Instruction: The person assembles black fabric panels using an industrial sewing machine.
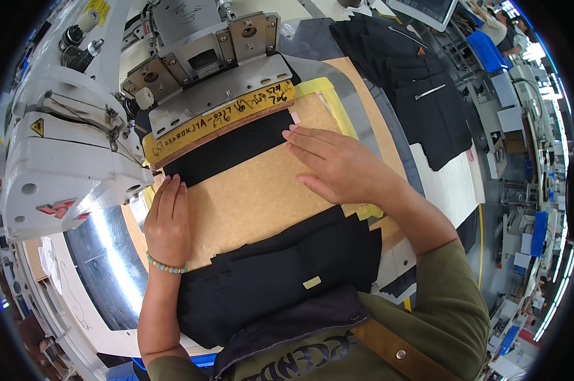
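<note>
A black fabric strip lies flat on a tan board, along the yellow-taped edge of a metal clamp. My left hand rests its outstretched fingertips on the strip's near left corner. At the other end, my right hand lies with fingers extended, its fingertips touching the strip's right end beside a small pink tab. The right thumb is spread apart over the board. Neither hand grips anything. Closer to my body, a stack of black fabric pieces overlaps the board's near edge.
A white sewing machine head stands close to my left hand. Metal brackets rise behind the clamp. To the far right lie black fabric pieces with zippers, below a screen. People appear in the distant background.
</note>
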The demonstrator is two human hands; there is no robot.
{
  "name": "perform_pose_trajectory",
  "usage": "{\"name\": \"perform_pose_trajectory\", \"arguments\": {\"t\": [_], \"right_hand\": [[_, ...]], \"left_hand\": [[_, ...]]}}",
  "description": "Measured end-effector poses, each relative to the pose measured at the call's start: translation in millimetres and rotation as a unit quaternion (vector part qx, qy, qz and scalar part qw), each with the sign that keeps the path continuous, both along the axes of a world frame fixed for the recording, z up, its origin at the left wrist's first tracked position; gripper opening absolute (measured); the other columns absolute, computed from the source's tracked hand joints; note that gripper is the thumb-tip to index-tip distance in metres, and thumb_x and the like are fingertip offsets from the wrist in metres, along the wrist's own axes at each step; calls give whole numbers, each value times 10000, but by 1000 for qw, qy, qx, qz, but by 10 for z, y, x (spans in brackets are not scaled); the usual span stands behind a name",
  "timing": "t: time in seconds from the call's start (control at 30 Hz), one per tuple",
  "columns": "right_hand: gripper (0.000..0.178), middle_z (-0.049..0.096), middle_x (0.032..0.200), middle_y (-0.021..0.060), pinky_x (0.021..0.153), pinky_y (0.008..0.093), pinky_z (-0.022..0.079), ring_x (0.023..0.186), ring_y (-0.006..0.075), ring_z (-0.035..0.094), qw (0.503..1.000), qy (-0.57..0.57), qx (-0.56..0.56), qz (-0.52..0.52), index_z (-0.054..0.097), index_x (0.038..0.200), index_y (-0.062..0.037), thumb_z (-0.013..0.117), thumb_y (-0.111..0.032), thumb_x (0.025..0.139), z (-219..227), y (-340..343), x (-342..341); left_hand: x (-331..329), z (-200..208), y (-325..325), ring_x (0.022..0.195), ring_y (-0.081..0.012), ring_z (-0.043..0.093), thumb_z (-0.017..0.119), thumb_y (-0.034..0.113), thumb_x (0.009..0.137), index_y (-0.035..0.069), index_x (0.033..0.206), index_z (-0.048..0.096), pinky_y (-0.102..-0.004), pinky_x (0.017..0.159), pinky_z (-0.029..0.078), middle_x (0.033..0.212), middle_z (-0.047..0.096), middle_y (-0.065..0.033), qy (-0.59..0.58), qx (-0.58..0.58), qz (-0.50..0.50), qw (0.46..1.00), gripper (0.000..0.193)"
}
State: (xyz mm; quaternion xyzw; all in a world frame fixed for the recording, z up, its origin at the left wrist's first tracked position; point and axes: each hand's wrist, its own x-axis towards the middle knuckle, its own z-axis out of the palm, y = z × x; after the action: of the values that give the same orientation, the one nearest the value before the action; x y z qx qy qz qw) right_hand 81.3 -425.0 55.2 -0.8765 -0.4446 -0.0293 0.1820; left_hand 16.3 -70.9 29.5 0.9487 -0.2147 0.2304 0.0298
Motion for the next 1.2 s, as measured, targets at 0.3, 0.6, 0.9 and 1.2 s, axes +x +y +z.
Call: {"name": "perform_pose_trajectory", "arguments": {"t": [0.3, 0.6, 0.9, 1.2], "right_hand": [[503, 627, 1470, 253, 1214, 446, 444, 1417, 379, 571, 1000, 3, 7, -2, 657, 1303, 94, 773, -207, 917, 8, -3, -5], [496, 641, 1450, 245, 1196, 454, 462, 1400, 377, 585, 1000, -11, 6, -1, 655, 1298, 89, 776, -203, 916, 14, 10, 12], [490, 633, 1487, 181, 1157, 447, 500, 1398, 347, 597, 1000, -10, 12, -2, 675, 1316, 55, 794, -188, 908, 18, 13, -6], [410, 718, 1367, 135, 1065, 456, 539, 1283, 324, 662, 996, 82, 32, 8, 720, 1301, -17, 786, -185, 933, 232, -201, -27]], "left_hand": [[3, 8, -10, 1109, -322, 758, 688, -48, 926, -42, 1099, 758, -395, 953, 642, 1216, 755, -154, -5, -2, -2, 1000, 187], [15, -31, 47, 1184, -358, 725, 669, -32, 876, -74, 1164, 726, -414, 988, 629, 1255, 728, -191, 13, -3, -14, 1000, 296], [-8, 23, 51, 1164, -347, 729, 675, -38, 864, -65, 1128, 725, -406, 980, 629, 1242, 728, -180, 13, -6, -17, 1000, 270], [-442, 631, -309, 1117, -379, 722, 814, 11, 830, -31, 1090, 743, -443, 960, 600, 1162, 754, -184, 218, -170, -91, 957, 272]]}}
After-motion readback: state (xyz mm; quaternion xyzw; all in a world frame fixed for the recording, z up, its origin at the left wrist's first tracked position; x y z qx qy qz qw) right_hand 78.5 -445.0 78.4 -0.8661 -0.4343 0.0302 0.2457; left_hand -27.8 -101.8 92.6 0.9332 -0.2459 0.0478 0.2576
